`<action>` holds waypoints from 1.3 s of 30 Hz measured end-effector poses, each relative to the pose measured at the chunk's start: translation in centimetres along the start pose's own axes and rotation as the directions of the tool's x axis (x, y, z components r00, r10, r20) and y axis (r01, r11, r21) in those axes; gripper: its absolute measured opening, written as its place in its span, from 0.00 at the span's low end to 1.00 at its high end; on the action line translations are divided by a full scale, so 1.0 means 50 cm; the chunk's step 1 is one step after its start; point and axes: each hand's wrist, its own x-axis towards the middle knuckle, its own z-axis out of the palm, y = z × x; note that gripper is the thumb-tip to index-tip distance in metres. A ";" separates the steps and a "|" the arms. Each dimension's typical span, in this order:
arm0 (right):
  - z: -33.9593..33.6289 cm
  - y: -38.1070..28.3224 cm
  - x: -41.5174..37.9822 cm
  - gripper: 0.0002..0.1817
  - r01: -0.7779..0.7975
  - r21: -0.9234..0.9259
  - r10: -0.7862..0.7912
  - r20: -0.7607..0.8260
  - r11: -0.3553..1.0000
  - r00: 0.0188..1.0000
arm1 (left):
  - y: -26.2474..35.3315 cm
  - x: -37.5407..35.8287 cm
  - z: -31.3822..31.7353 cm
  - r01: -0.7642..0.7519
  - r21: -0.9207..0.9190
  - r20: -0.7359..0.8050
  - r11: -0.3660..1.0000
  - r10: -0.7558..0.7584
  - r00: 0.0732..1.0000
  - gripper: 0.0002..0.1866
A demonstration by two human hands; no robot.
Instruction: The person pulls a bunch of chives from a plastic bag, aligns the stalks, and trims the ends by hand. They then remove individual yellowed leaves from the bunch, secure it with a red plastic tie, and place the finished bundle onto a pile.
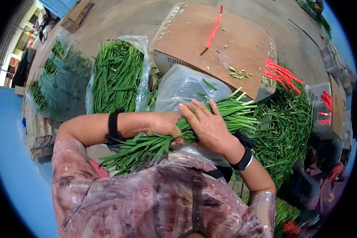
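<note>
The left hand (164,125) is clenching around the middle of a bunch of greens (186,129), fingers wrapped under the stalks. The right hand (206,125) is lying flat on top of the same bunch, palm down and fingers spread, pressing rather than gripping. The bunch is sitting at the center of the frame, slanting from the leafy tips at lower left to the pale cut ends at upper right, close against the person's chest.

The stalks are looking light, long and floppy; loose ones are likely sliding out of a slack grip, and the soft leaves are probably bruising if squeezed hard. The firmer part near the pale ends, or the middle where the left hand is sitting, seems the best hold.

A clear bag (184,85) is lying just behind the bunch. Above it a cardboard box (210,39) is carrying cut bits and a red tie (214,27). More red ties (281,73) are resting on a heap of greens (285,127) at right. A filled bag (117,75) is standing at upper left.
</note>
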 end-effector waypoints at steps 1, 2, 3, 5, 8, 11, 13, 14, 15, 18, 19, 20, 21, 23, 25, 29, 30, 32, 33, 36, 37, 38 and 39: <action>0.004 0.002 0.005 0.30 -0.020 0.025 0.020 0.000 1.000 1.000 | -0.005 0.001 -0.005 -0.024 -0.021 0.012 0.999 0.024 1.000 0.24; 0.006 0.004 0.009 0.27 -0.040 0.047 0.040 0.001 0.998 0.999 | -0.004 0.002 -0.009 -0.016 -0.085 0.029 0.996 0.018 0.999 0.24; 0.006 0.008 0.011 0.27 -0.044 0.051 0.044 0.001 0.998 0.999 | -0.001 0.001 -0.012 -0.008 -0.146 0.049 0.989 0.015 0.999 0.23; 0.002 0.017 0.011 0.26 -0.060 0.056 0.060 0.003 0.997 0.998 | -0.007 0.007 -0.034 -0.021 -0.171 0.171 0.985 0.051 0.984 0.22; -0.029 0.033 0.011 0.31 -0.054 0.178 0.063 -0.046 0.982 0.997 | 0.023 -0.038 -0.045 -0.072 -0.407 0.224 0.910 0.176 0.959 0.24; -0.062 0.076 0.015 0.32 -0.123 0.293 0.152 -0.078 0.948 0.985 | 0.065 -0.101 -0.051 -0.210 -0.556 0.012 0.804 0.261 0.965 0.31; -0.099 0.101 0.018 0.31 -0.159 0.511 0.241 -0.097 0.845 0.966 | 0.107 -0.111 -0.073 -0.491 -0.340 0.052 0.802 0.538 0.841 0.38; -0.122 0.115 0.019 0.31 -0.144 0.665 0.287 -0.110 0.733 0.951 | 0.129 -0.116 -0.085 -0.626 -0.246 0.071 0.740 0.658 0.750 0.42; -0.143 0.137 0.013 0.31 -0.128 0.639 0.310 -0.180 0.758 0.934 | 0.150 -0.093 -0.136 -0.523 -0.403 0.149 0.751 0.618 0.772 0.45; -0.204 0.215 -0.025 0.29 -0.086 0.724 0.398 -0.272 0.684 0.876 | 0.230 -0.112 -0.208 -0.638 -0.329 0.039 0.696 0.686 0.727 0.51; -0.224 0.243 -0.040 0.28 -0.062 0.772 0.431 -0.283 0.632 0.857 | 0.241 -0.118 -0.225 -0.748 -0.166 -0.051 0.643 0.751 0.658 0.51; -0.245 0.261 -0.049 0.28 -0.053 0.820 0.473 -0.275 0.570 0.837 | 0.243 -0.116 -0.252 -0.811 -0.158 -0.101 0.563 0.808 0.581 0.51; -0.277 0.252 -0.047 0.25 0.033 0.875 0.481 -0.298 0.483 0.824 | 0.247 -0.111 -0.263 -0.847 -0.222 -0.142 0.483 0.844 0.518 0.50; -0.279 0.277 -0.059 0.23 0.257 0.926 0.486 -0.365 0.275 0.794 | 0.247 -0.086 -0.273 -0.878 -0.316 -0.189 0.360 0.883 0.430 0.47; -0.282 0.284 -0.058 0.25 0.420 0.904 0.505 -0.399 0.078 0.765 | 0.243 -0.042 -0.288 -0.882 -0.380 -0.190 0.279 0.910 0.369 0.45; -0.240 0.311 -0.050 0.29 0.573 0.781 0.513 -0.397 -0.247 0.762 | 0.249 0.082 -0.244 -0.817 -0.032 -0.160 0.576 0.804 0.573 0.42; -0.227 0.312 -0.045 0.29 0.585 0.759 0.514 -0.395 -0.285 0.762 | 0.261 0.115 -0.217 -0.740 0.092 -0.166 0.667 0.743 0.649 0.41; -0.196 0.322 -0.025 0.30 0.587 0.739 0.432 -0.434 -0.331 0.790 | 0.259 0.186 -0.186 -0.817 0.078 0.057 0.571 0.816 0.576 0.42; -0.176 0.332 -0.014 0.30 0.602 0.728 0.451 -0.439 -0.328 0.777 | 0.275 0.219 -0.147 -0.788 0.060 0.133 0.613 0.778 0.615 0.34; -0.129 0.362 0.010 0.30 0.633 0.691 0.489 -0.442 -0.349 0.752 | 0.225 0.258 -0.096 -0.541 -0.390 0.319 0.745 0.661 0.679 0.28; -0.126 0.365 0.018 0.29 0.615 0.692 0.433 -0.454 -0.379 0.779 | 0.199 0.268 -0.085 -0.426 -0.547 0.347 0.720 0.659 0.668 0.29; -0.124 0.367 0.025 0.28 0.596 0.693 0.376 -0.467 -0.406 0.800 | 0.178 0.278 -0.078 -0.420 -0.643 0.297 0.640 0.715 0.633 0.30; -0.118 0.364 0.037 0.28 0.562 0.618 0.362 -0.431 -0.550 0.827 | 0.142 0.295 -0.088 -0.321 -0.701 0.329 0.637 0.688 0.647 0.34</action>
